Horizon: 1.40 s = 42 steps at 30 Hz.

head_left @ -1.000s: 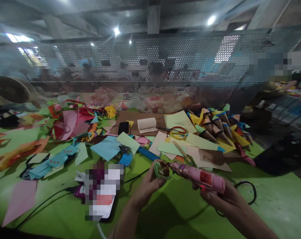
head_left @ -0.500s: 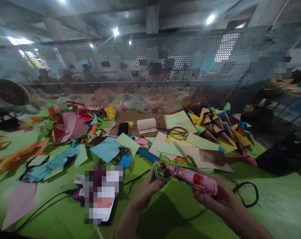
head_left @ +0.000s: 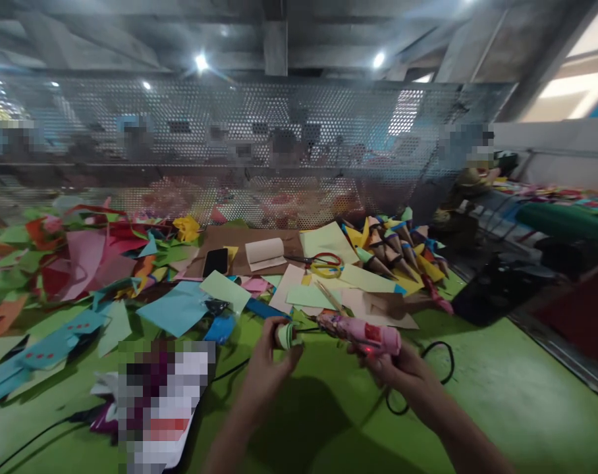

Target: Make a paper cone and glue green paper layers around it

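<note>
My left hand is closed around a small roll of green and brown paper, its round end facing right. In my right hand is a pink glue gun with a stained front part and a small red light glowing on its underside. Its tip points left at the paper roll, with a gap between the two. A black cable loops on the green table behind my right hand. Both hands are held above the table.
Scissors, a phone and paper sheets lie ahead. Paper cones are piled at the back right, before a perforated metal screen. A partly blurred white and purple object lies at left. A person is at far right.
The view has turned to the right. My left hand has moved the paper roll away from the glue gun's tip and turned it, so a gap now shows between them.
</note>
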Motion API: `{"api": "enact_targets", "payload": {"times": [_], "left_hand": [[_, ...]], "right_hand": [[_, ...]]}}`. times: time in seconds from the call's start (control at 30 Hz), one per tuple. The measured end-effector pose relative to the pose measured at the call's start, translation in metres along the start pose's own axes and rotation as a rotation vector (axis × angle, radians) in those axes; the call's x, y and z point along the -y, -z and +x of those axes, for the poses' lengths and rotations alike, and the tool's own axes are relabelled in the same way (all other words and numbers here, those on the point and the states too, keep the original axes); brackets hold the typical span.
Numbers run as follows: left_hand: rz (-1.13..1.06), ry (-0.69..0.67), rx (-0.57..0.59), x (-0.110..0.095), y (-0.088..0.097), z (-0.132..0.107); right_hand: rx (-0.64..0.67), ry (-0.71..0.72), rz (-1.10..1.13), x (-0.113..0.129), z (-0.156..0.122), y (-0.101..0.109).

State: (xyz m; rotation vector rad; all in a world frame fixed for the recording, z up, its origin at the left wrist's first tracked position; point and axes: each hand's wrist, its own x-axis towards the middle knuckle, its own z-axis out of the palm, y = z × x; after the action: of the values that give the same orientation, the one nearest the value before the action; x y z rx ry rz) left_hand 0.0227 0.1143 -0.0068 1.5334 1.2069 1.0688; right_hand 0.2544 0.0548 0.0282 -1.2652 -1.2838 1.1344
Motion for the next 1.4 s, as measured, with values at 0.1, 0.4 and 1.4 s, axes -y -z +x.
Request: {"api": "enact_targets", "payload": {"times": [0.1, 0.4, 1.4], "left_hand": [[0.389, -0.144, -0.104, 0.004, 0.000, 0.005], [1.084, -0.100, -0.311, 0.025, 0.008, 0.020], [-0.421, 0.164, 0.177, -0.033, -0.067, -0.006]], "right_hand": [[-0.065, -0.042, 0.101, -0.011, -0.002, 0.013], [-0.168, -0.130, 0.265, -0.021, -0.015, 0.044], [0.358, -0.003, -0.146, 0.039, 0.035, -0.021]]}}
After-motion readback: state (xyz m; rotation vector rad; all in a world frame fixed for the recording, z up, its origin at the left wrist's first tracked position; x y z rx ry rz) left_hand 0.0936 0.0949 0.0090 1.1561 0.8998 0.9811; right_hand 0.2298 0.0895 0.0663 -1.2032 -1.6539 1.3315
